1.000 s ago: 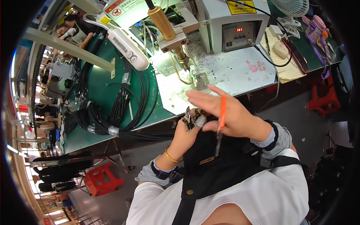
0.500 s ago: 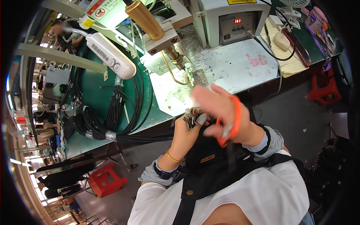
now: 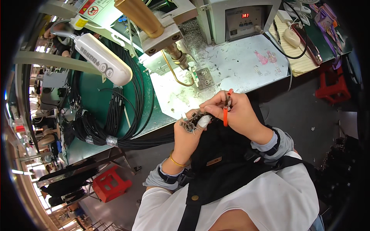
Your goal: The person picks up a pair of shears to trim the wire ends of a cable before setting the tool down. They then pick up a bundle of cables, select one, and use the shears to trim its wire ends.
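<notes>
My left hand (image 3: 185,141) is closed round a bunch of cable ends (image 3: 189,125) with small metal connectors, held just off the table's front edge. A whitish cover wraps its thumb. Close beside it, my right hand (image 3: 245,120) has its thumb and forefinger pinched together at the far side of the bunch; what lies between those fingertips is too small to make out. A hand tool with orange handles (image 3: 226,116) is tucked in the right hand's curled fingers, its working end hidden. Black cables (image 3: 148,141) run from the left toward the bunch.
Ahead stands a machine with a brass-coloured cylinder (image 3: 140,17) above a small metal fixture (image 3: 204,78) on a white plate (image 3: 246,63) strewn with scraps. A control box (image 3: 243,24) is behind. Coiled black cables (image 3: 96,129) lie left; red stools (image 3: 110,184) stand below.
My right hand, blurred and spread beside the bunch before, has come in to it with fingers closed and the orange handles turned upward. The left hand has shifted slightly left and tilted the bunch.
</notes>
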Demonstrator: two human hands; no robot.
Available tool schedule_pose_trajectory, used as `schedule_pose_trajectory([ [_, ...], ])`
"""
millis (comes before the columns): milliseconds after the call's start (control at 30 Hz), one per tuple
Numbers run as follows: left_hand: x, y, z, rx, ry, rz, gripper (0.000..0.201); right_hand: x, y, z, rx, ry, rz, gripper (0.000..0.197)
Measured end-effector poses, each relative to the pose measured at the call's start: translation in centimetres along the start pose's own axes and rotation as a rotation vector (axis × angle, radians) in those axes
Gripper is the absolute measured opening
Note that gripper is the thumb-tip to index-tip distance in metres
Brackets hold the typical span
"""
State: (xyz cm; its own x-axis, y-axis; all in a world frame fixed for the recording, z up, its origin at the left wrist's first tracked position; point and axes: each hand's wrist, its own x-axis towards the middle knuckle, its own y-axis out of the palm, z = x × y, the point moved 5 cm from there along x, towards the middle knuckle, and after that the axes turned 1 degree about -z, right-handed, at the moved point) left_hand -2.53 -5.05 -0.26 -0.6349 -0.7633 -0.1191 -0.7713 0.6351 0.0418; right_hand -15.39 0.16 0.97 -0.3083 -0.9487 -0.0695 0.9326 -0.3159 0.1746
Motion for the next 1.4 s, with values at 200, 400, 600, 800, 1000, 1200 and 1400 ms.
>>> schedule_pose_trajectory([
  [200,0.7,-0.6,-0.5,0.040,0.157,-0.105,0.020,-0.3,-0.1,0.7,-0.281,-0.019,-0.051,0.010],
  [400,0.4,-0.4,-0.2,-0.523,-0.125,-0.041,0.017,-0.7,0.7,2.2,-0.510,-0.800,-0.158,0.016],
  [600,0.1,-0.8,-0.5,-0.219,0.005,-0.125,0.010,0.1,0.7,-0.9,0.290,0.362,0.139,0.037],
  [800,0.1,-0.3,-2.3,0.145,0.385,-0.097,0.010,0.3,1.5,-0.2,0.300,0.636,0.301,0.048],
  [1000,-0.2,-0.7,-2.4,0.208,0.358,-0.076,0.009,0.1,1.7,-1.3,0.343,0.594,0.393,0.038],
  [1200,-0.2,-0.7,-0.5,-0.675,-0.292,0.114,0.010,0.8,0.8,-1.1,-0.125,0.100,0.275,0.030],
  [1400,-0.5,-0.7,-0.9,-0.491,-0.231,0.071,0.012,0.7,0.8,0.0,-0.366,-0.195,0.226,0.029],
])
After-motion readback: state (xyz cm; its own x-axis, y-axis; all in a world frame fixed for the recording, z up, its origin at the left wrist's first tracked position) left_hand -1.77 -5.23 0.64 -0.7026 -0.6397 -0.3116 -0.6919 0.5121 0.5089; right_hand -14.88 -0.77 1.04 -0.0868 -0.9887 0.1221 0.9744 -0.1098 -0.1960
